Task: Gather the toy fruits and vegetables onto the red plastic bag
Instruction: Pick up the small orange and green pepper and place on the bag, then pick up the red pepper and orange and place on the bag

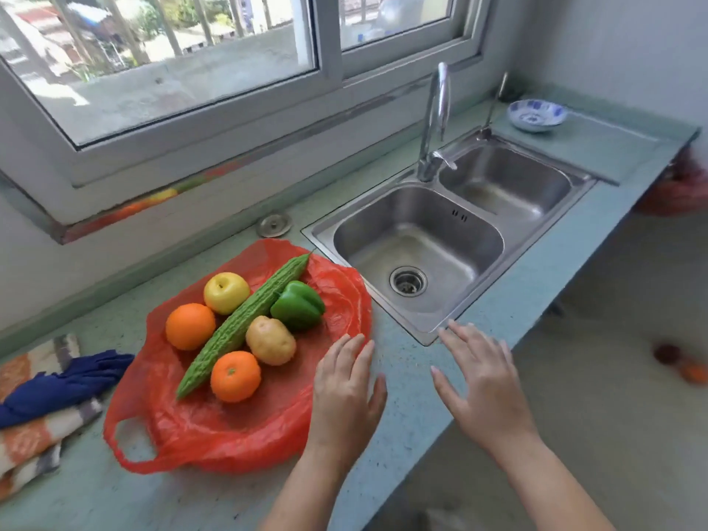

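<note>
Left hand [346, 392] is lying flat, palm down, fingers straight and holding nothing, its fingertips reaching over the right edge of the red plastic bag [230, 435]. Right hand [481, 381] is spreading open, also palm down and holding nothing, near the worktop's [410, 377] front edge, just beside the near corner of the double sink [325, 231].

The bag is lying spread out on the worktop, left of the sink. All the toys are sitting on it:
- a bitter gourd [245, 323] is lying diagonally across the middle
- a yellow apple [226, 293] and an orange [190, 326] are resting on its left
- a green bell pepper [299, 310], a potato [271, 340] and a tangerine [235, 376] are resting on its right

A striped towel [34, 438] with a blue cloth [65, 385] on it is lying toward the left end. A blue-and-white bowl [536, 115] is sitting at the far right corner.
</note>
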Demonstrator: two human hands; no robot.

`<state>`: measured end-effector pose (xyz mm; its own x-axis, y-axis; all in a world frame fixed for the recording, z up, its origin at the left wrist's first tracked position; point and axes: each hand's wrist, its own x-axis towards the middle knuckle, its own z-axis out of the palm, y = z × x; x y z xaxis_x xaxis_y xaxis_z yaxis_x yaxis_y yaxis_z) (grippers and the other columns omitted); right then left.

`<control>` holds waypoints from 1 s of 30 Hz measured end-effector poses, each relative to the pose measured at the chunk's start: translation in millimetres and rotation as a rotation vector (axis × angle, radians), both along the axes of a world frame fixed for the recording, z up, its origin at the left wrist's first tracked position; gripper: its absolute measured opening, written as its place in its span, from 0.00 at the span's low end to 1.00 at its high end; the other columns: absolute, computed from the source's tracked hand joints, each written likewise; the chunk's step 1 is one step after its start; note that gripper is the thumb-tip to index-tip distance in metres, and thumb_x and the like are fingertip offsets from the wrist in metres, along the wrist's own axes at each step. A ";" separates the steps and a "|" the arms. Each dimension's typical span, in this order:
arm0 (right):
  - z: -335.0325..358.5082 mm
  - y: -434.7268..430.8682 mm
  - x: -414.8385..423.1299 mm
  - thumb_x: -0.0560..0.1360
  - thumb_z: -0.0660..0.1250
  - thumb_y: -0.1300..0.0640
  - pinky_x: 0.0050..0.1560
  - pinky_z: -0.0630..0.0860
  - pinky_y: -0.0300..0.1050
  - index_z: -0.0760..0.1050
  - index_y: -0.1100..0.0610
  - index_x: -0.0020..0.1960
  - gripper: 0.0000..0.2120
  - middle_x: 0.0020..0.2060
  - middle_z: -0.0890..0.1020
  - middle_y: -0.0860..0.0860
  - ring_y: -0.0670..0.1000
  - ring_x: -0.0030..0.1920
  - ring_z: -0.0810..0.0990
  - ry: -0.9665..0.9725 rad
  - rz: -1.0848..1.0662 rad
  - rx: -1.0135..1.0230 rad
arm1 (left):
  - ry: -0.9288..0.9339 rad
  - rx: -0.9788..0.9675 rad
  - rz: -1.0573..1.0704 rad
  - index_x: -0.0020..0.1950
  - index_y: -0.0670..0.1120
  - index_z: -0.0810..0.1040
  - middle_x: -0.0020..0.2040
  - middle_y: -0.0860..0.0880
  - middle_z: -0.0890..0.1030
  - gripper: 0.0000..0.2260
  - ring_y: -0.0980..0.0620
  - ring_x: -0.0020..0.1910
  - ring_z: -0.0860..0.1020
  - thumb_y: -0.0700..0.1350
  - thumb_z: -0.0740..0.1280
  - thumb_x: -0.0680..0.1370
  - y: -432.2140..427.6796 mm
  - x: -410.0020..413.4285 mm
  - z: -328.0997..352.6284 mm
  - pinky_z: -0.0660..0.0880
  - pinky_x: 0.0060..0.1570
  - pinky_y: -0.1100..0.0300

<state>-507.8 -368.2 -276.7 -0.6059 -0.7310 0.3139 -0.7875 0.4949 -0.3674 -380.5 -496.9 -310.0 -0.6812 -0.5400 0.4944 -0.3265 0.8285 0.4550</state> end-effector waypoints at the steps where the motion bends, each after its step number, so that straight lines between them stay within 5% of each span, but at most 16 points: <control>1: 1.3 8.6 -2.6 0.70 0.57 0.46 0.58 0.67 0.67 0.74 0.58 0.60 0.24 0.58 0.79 0.56 0.58 0.59 0.74 0.007 -0.038 -0.009 | 0.006 -0.007 -0.033 0.58 0.41 0.75 0.57 0.42 0.79 0.16 0.45 0.61 0.70 0.46 0.62 0.72 5.3 -6.3 3.0 0.66 0.59 0.52; 12: 15.6 119.8 -67.6 0.70 0.58 0.46 0.58 0.66 0.67 0.76 0.57 0.58 0.23 0.56 0.80 0.55 0.53 0.59 0.70 0.074 -0.311 -0.153 | 0.067 -0.048 -0.269 0.57 0.45 0.73 0.54 0.43 0.80 0.13 0.44 0.58 0.74 0.45 0.61 0.73 96.6 -104.2 33.8 0.71 0.58 0.51; 30: 9.3 444.0 -245.4 0.71 0.59 0.49 0.51 0.73 0.57 0.77 0.61 0.56 0.21 0.54 0.81 0.58 0.61 0.53 0.78 0.121 -0.786 -0.144 | -0.033 0.049 -0.758 0.59 0.45 0.72 0.57 0.46 0.78 0.15 0.47 0.60 0.72 0.46 0.60 0.74 397.8 -347.2 25.8 0.67 0.60 0.55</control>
<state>-753.2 75.8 -267.4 -0.8819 -0.0525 0.4684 -0.2668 0.8748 -0.4043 -727.7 -99.1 -284.1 -0.8885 0.0613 0.4547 0.3101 0.8106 0.4967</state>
